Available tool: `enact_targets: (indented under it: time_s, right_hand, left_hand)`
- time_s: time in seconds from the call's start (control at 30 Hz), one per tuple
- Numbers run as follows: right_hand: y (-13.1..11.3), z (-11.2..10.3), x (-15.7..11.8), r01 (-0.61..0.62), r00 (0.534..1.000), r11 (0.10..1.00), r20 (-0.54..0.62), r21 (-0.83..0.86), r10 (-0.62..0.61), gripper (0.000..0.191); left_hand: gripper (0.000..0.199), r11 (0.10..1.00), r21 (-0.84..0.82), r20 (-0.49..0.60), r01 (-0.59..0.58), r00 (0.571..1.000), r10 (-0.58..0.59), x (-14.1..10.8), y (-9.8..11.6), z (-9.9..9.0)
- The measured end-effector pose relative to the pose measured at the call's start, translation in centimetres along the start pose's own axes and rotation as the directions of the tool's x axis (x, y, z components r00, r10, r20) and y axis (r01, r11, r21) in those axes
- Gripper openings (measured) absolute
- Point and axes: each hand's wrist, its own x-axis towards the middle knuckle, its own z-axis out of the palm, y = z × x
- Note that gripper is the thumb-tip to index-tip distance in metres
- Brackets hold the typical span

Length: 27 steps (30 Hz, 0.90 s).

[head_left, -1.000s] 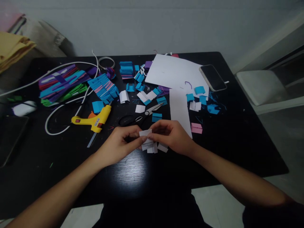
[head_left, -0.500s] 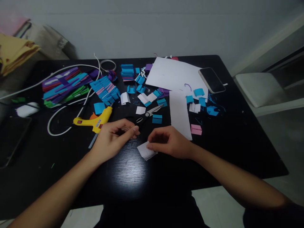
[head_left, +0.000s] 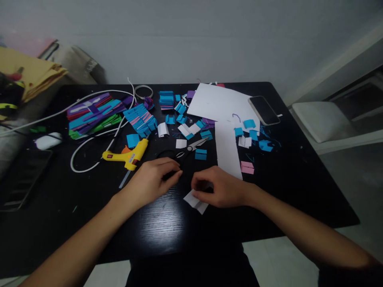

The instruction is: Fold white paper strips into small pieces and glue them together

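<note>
My right hand pinches a small folded white paper piece between thumb and fingers, low over the front middle of the table. Its crease shows, and part of it is covered by the fingers. To the left, my left hand is loosely curved, thumb and forefinger slightly apart, with nothing visible between them. Just beyond it lie scissors with dark handles. A yellow glue gun rests left of that hand. Folded blue pieces and white pieces are scattered farther back.
Bundled coloured strips and a white cable occupy the left. Large white paper, a phone and a pink folded piece lie right. A dark device lies far left. A white chair stands beyond the right edge.
The view has shifted a little. The white paper in my right hand now shows a spread, creased shape rather than a compact one. My left hand's thumb and fingers have drawn slightly apart.
</note>
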Motion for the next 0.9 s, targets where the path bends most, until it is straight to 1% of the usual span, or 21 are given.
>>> enact_targets:
  time_s: [0.13,0.23,0.37,0.5,0.57,0.63,0.7,0.77,0.83,0.9]
  right_hand:
    - [-0.5,-1.3,-0.4,-0.037,0.999,0.977,-0.044,-0.212,0.028,0.004]
    - [-0.5,-1.0,-0.4,-0.024,0.996,0.945,-0.085,-0.326,-0.004,0.004]
    - [0.2,0.7,0.0,0.047,0.989,0.934,-0.113,-0.354,-0.093,0.011]
    - [0.8,2.1,1.0,0.123,0.965,0.921,-0.172,-0.369,-0.197,0.016]
    - [0.9,2.4,1.3,0.159,0.948,0.901,-0.191,-0.404,-0.253,0.018]
    - [1.0,2.5,1.3,0.181,0.929,0.884,-0.22,-0.431,-0.297,0.018]
    - [1.3,2.3,1.0,0.174,0.91,0.887,-0.275,-0.429,-0.311,0.018]
    - [1.8,2.1,0.4,0.153,0.889,0.895,-0.337,-0.418,-0.309,0.02]
    - [2.5,1.9,-0.2,0.125,0.869,0.891,-0.385,-0.437,-0.311,0.022]
    - [3.1,1.5,-0.8,0.089,0.853,0.877,-0.419,-0.471,-0.311,0.024]
  left_hand:
    - [0.03,0.992,0.124,0.005,-0.001,1.0,0.001,-0.2,-0.3,0.6]
    - [0.034,0.987,0.163,0.008,-0.007,1.0,0.006,-0.1,-0.7,1.0]
    - [0.035,0.979,0.205,-0.03,-0.011,0.999,0.018,0.1,-1.0,1.4]
    - [0.034,0.982,0.19,-0.053,-0.016,0.998,0.027,0.3,-1.2,1.5]
    - [0.031,0.984,0.171,-0.088,-0.04,0.995,0.055,0.3,-1.2,1.3]
    - [0.026,0.984,0.149,-0.113,-0.092,0.988,0.109,0.2,-0.9,0.8]
    - [0.022,0.978,0.12,-0.075,-0.172,0.981,0.181,0.1,-0.5,0.3]
    - [0.02,0.966,0.081,0.039,-0.245,0.969,0.242,0.0,0.0,-0.2]
    - [0.014,0.967,0.056,0.133,-0.25,0.961,0.241,0.0,0.5,-0.4]
    - [0.016,0.971,0.042,0.2,-0.234,0.955,0.221,0.1,0.9,-0.3]
